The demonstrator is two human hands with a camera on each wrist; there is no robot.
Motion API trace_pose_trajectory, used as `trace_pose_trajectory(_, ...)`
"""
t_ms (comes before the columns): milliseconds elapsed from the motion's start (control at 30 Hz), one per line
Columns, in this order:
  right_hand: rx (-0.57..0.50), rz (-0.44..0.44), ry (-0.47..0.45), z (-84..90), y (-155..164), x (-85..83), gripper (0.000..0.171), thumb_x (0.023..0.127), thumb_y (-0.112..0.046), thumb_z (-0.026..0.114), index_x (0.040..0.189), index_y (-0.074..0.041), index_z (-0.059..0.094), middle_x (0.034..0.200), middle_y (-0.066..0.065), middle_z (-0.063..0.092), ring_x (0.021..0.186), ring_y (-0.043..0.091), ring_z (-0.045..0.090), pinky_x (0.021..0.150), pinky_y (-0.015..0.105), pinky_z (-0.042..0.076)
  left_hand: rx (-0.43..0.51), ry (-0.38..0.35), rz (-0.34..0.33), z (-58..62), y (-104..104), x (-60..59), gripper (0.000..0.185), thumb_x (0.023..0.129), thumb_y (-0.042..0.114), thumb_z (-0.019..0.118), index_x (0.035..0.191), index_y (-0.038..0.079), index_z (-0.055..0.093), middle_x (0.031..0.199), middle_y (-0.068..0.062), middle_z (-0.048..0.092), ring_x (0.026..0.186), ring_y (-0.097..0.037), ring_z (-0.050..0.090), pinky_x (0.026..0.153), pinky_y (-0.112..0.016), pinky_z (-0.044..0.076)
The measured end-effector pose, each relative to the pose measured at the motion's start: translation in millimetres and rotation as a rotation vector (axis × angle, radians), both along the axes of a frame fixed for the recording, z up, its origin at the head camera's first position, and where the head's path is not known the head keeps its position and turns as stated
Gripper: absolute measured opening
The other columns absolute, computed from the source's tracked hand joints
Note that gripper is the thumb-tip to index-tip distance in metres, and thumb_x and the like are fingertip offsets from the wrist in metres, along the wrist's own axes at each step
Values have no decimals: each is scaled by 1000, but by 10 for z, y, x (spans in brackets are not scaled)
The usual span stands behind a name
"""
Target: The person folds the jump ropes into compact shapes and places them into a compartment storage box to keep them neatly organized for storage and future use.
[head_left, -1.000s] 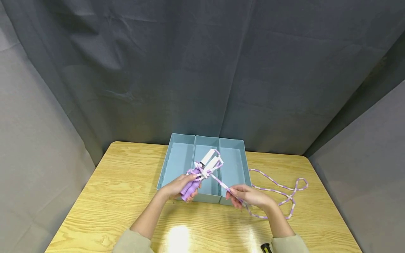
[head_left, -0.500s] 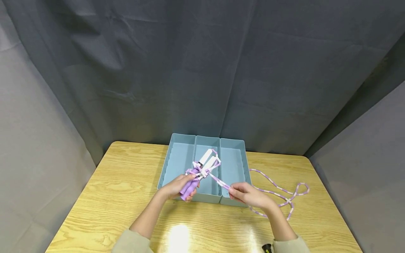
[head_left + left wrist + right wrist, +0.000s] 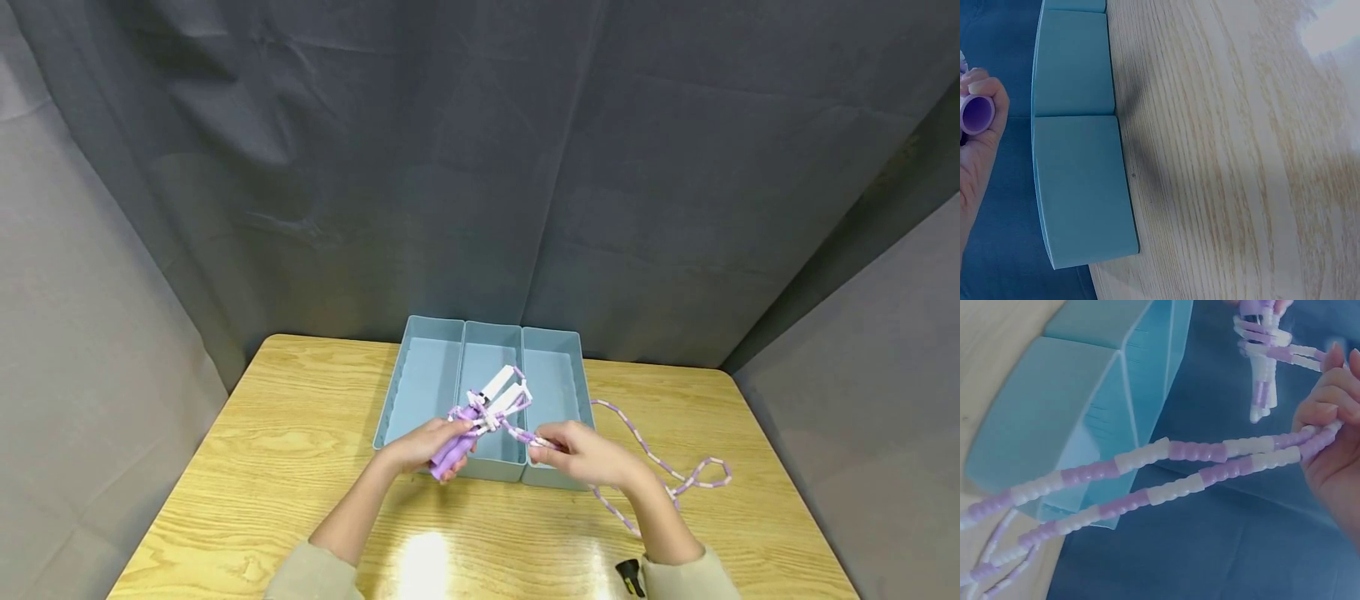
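My left hand [image 3: 427, 446] grips the two purple and white handles [image 3: 450, 454] of a jump rope, held together over the divided container. Its beaded purple and white rope is wrapped several times around the handles. My right hand [image 3: 581, 454] pinches a doubled stretch of the beaded rope [image 3: 1197, 452], just right of the wrapped part. From there the loose length trails down to the tabletop on the right and lies in a loop. In the left wrist view only a hollow purple handle end [image 3: 977, 115] shows within the fingers.
Beneath the hands stands a blue-grey container [image 3: 551, 375] with three side-by-side compartments, on a wood-grain table [image 3: 300, 417]. A small black object [image 3: 630, 577] with a yellow mark is beside the right sleeve. Dark curtain [image 3: 420, 183] hangs behind the table.
My right hand has moved slightly left, closer to the handles, and its back has turned up. Less rope spans between the hands. The loose rope has shifted on the table; the handles stay nearly in place.
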State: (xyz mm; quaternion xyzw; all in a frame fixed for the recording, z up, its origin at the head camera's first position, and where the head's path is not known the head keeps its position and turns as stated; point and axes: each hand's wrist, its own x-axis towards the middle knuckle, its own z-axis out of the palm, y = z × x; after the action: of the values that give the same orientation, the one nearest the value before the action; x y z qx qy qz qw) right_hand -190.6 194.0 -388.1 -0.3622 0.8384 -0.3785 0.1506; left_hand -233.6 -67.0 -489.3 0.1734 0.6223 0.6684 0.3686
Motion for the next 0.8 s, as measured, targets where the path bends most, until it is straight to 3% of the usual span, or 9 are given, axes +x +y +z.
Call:
trace_pose_trajectory(133,46,-18,5,83,-27,-38,22,92,-10,51,70,-9,51,56,-10,28,49,-1,23,46,14,20,-15,-3,-16,-25,1,5,61,90,50,42,95,-11,51,58,-4,52,42,-11,48,41,-24,46)
trace_pose_trajectory(267,78,-27,17,69,-13,-112,23,94,-19,50,72,-12,52,57,-10,29,50,0,24,47,15,23,-40,3,-54,-1,8,29,63,93,46,40,99,-16,47,59,-5,52,42,-11,48,41,-23,46)
trace_pose_trajectory(467,132,-35,95,137,-53,-163,28,93,-23,51,67,-16,44,57,-11,29,50,0,25,47,16,24,-71,0,-112,35,34,62,62,93,45,39,99,-17,46,60,-5,52,43,-11,48,41,-22,45)
trace_pose_trajectory(800,199,5,143,180,-109,-291,24,92,-17,52,68,-12,50,58,-12,35,51,0,32,47,16,29,-90,-17,-212,47,60,95,48,93,38,40,92,-7,55,61,-8,54,44,-11,50,41,-21,46)
